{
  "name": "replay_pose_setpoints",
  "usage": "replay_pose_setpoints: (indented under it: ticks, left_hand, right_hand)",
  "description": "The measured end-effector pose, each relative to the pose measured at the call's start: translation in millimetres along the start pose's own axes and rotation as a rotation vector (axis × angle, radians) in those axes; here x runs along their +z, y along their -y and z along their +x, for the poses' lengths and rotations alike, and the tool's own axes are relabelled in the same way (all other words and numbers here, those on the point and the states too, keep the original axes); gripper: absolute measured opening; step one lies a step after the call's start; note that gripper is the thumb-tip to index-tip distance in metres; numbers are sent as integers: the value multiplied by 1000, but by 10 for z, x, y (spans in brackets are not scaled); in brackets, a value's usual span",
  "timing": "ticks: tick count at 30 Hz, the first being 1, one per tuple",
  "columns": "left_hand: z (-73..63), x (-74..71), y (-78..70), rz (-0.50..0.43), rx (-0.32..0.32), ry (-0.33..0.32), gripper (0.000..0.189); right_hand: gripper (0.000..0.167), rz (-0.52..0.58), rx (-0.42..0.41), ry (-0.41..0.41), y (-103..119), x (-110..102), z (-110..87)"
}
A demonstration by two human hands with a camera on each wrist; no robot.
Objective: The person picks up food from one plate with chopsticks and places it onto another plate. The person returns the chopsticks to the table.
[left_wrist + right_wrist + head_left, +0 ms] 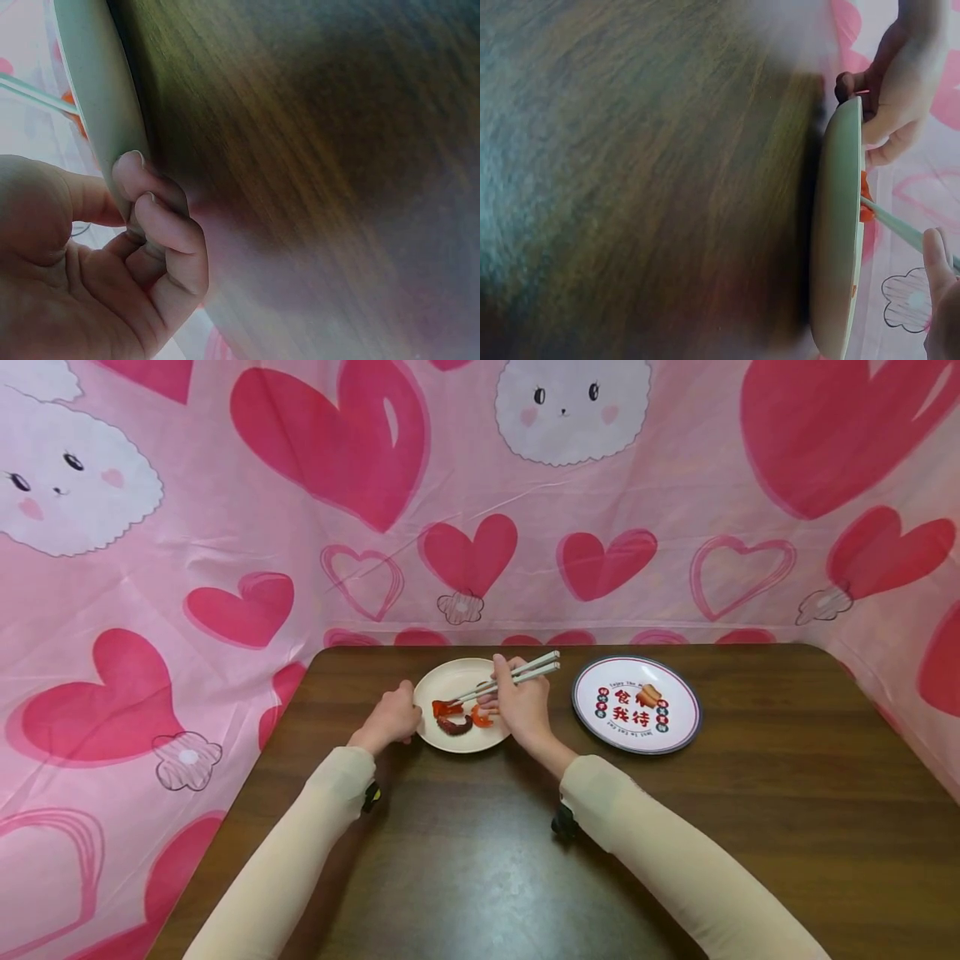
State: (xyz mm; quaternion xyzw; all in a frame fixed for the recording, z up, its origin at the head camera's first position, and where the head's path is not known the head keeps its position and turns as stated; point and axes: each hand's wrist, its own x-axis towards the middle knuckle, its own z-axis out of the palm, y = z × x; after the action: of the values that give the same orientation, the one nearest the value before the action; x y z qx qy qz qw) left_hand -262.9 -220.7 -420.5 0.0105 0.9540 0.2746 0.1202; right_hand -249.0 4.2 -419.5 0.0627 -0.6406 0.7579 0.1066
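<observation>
My left hand pinches the left rim of a cream plate; in the left wrist view its fingers curl beneath the edge. My right hand grips a pair of pale chopsticks above the plate's right side. Their tips touch a glossy red-orange food piece. Close by on the plate lie a dark brown curved piece and an orange curled piece, which looks like a shrimp. Fingers and chopsticks partly cover a small dark item at the plate's back.
Right of the cream plate stands a white plate with a blue rim and red printed characters. It bears a brown-and-cream food piece. Both plates are on a dark wooden table. A pink heart-print cloth hangs behind and beside the table.
</observation>
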Motion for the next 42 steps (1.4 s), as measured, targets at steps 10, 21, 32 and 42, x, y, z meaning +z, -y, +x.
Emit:
replay_pose_setpoints:
  ticks: [10, 21, 32, 42]
  left_hand:
    - [5, 9, -16, 16, 6, -15, 28]
    - [-12, 14, -26, 12, 6, -12, 30]
    - [4, 15, 0, 8, -8, -13, 29]
    - [1, 21, -5, 14, -7, -18, 27]
  right_hand:
    - [45, 4, -4, 12, -15, -7, -20]
    - [43, 5, 1, 13, -44, -20, -39]
    - [44, 29, 13, 32, -50, -49, -57]
    - [47, 77, 7, 33, -45, -94, -59]
